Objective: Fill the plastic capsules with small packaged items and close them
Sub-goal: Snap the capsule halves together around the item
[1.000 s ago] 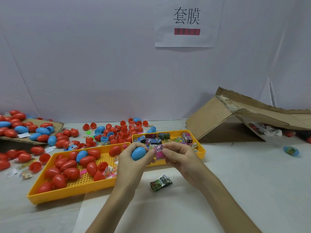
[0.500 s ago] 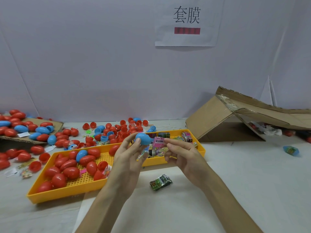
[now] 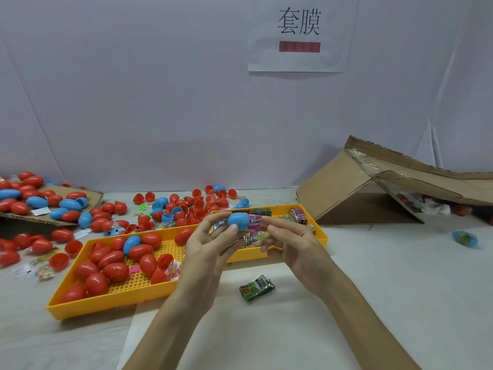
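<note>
- Blue capsule [image 3: 238, 221]: smooth plastic, soft sheen.
- Pink packet [image 3: 254, 219]: printed film wrapper, crinkled, shiny.
- Red capsules [image 3: 114, 272]: glossy plastic, a bright highlight on each.
- Yellow tray [image 3: 106, 303]: matt moulded plastic, floor textured in a fine grid.
- Second yellow tray [image 3: 322, 237]: same plastic, smooth rim.
- Green packet [image 3: 256, 288]: glossy, foil-like wrapper, creased.
- Cardboard box [image 3: 338, 193]: brown corrugated board, matt, edges torn rough; shiny clear tape [image 3: 357, 156] along one fold.
- Cardboard sheet [image 3: 90, 194]: same brown board, matt.
- Sign [image 3: 298, 62]: white paper, matt.
- Table [image 3: 400, 289]: white covering, matt, smooth.
</note>
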Demonstrator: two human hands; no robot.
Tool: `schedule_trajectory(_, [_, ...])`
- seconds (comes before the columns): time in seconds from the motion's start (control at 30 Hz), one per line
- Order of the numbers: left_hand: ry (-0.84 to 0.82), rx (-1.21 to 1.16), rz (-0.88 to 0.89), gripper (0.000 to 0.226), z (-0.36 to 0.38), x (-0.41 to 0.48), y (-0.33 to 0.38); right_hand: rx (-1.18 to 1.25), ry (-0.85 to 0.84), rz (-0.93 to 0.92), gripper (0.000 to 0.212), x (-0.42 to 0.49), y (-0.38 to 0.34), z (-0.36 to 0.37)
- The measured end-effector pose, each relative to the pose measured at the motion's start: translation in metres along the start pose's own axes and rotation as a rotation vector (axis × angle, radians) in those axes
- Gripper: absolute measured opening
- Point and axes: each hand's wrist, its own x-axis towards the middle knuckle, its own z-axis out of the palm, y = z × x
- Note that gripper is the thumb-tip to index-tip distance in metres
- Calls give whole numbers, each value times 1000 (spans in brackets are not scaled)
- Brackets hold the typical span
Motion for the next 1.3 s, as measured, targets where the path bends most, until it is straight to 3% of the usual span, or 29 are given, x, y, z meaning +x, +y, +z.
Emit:
schedule_trajectory(0.3, [-3,282,101,33,0,-1,-6,-171,203,-155,22,-1,3,5])
schedule_trajectory(0.53, [9,444,187,25,1,-2,-10,-216,196,-244,7,-2,1,6])
schedule_trajectory(0.67, [14,450,207,25,1,-1,-9,-222,185,-226,9,-3,0,7])
schedule_trajectory(0.83, [14,461,219,26,1,-1,-10,-140,187,-150,31,-3,1,6])
schedule_trajectory(0.97, [3,498,268,26,3,-2,-9,-73,189,-112,34,-1,3,7])
schedule_trajectory(1.17, [-1,555,310,26,3,-2,-10,-91,177,-120,35,-1,5,5])
schedule_trajectory(1.3, [-37,564,305,29,0,-2,-8,-132,171,-150,18,0,6,4])
